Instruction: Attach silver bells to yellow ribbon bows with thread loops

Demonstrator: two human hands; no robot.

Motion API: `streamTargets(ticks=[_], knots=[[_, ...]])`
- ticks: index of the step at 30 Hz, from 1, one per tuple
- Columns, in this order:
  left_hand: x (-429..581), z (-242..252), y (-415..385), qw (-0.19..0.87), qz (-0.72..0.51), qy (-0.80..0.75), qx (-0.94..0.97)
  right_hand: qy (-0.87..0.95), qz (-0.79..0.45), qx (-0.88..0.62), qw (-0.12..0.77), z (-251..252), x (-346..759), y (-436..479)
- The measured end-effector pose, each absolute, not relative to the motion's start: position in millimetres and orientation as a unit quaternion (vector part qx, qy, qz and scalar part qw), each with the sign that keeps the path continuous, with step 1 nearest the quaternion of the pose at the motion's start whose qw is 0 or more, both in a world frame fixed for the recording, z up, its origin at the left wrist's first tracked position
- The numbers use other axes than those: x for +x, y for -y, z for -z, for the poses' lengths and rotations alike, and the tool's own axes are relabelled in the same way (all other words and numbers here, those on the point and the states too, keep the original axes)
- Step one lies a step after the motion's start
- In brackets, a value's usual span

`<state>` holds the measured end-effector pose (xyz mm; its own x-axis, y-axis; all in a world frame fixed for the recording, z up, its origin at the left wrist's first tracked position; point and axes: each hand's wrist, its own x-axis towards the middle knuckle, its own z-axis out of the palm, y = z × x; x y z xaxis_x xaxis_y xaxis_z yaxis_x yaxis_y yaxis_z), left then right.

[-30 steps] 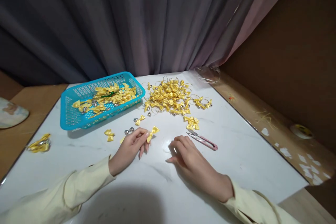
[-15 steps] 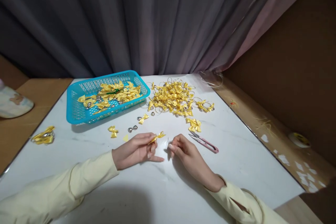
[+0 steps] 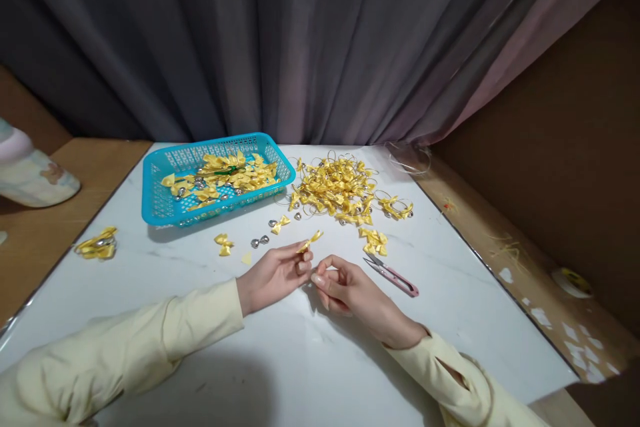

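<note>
Between thumb and fingers, my left hand [image 3: 278, 275] pinches a small yellow ribbon bow [image 3: 312, 241], whose loops stick out past the fingertips. Close beside it on the right, my right hand [image 3: 345, 287] has its thumb and forefinger pressed together near the left fingers; whatever lies in that pinch is too small to make out. Thread snips [image 3: 393, 277] with pink handles rest on the table just right of my right hand. In front of my left hand lie a loose yellow bow [image 3: 225, 244] and a pair of silver bells [image 3: 260, 241].
A blue basket [image 3: 150, 207] holding bows and silver bells stands at the back left. Next to it is a heap of yellow bows with cords [image 3: 335, 187]. A few bows [image 3: 373, 241] lie before the heap. A tape roll [image 3: 573, 281] sits far right, a bottle [image 3: 35, 173] far left.
The hands have come together, my right fingers now close to my left ones. My left little finger, stretched out before, has folded in. The whole view has shifted slightly.
</note>
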<state>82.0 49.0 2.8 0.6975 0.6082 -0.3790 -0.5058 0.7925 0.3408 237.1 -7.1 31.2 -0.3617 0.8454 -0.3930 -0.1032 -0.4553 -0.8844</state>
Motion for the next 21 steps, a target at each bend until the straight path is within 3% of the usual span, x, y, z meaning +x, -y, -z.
streamTargets(ticks=[21], knots=[[72.3, -2.5, -57.9, 0.869, -0.371, -0.242, 0.219, 0.458, -0.697, -0.515, 0.198, -42.5, 261.6, 33.2]])
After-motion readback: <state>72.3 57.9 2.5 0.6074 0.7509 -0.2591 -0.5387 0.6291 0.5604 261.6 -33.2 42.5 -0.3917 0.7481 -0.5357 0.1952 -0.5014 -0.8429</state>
